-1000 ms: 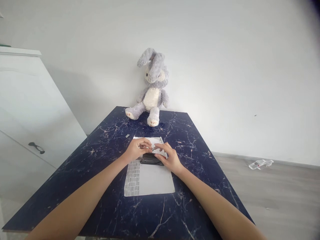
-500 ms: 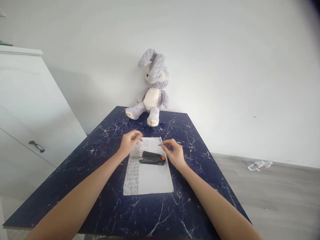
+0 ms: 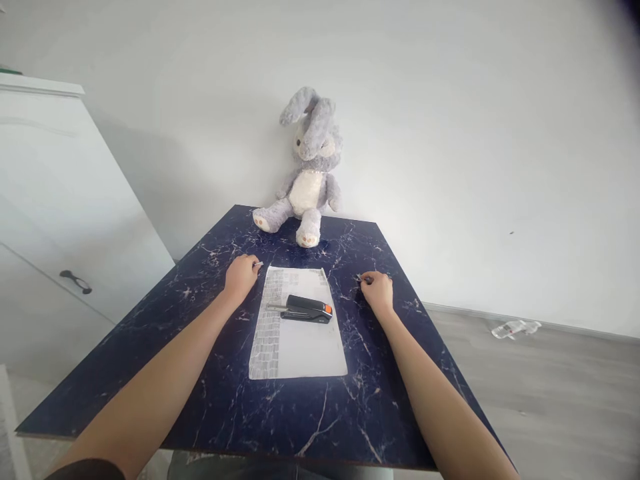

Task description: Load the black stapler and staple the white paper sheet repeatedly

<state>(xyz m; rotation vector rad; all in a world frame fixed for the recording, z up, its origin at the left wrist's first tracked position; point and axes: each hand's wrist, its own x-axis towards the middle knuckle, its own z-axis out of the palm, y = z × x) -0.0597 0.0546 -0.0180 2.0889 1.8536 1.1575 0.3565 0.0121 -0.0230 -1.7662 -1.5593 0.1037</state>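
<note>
A black stapler (image 3: pixel 306 309) with an orange end lies on a white sheet of paper (image 3: pixel 298 340) in the middle of the dark blue marble table (image 3: pixel 210 400). My left hand (image 3: pixel 241 278) rests on the table just left of the paper, fingers curled in a pinch on a small silvery piece. My right hand (image 3: pixel 377 292) is on the table to the right of the paper, also pinched on a small silvery piece. Both hands are apart from the stapler.
A grey plush rabbit (image 3: pixel 306 171) sits at the table's far edge against the white wall. A white cabinet (image 3: pixel 55 213) stands to the left. A clear plastic bottle (image 3: pixel 510 328) lies on the grey floor to the right.
Both hands were together over the stapler; they have moved apart, the left to the paper's left side, the right to the table on the right. The stapler now lies uncovered.
</note>
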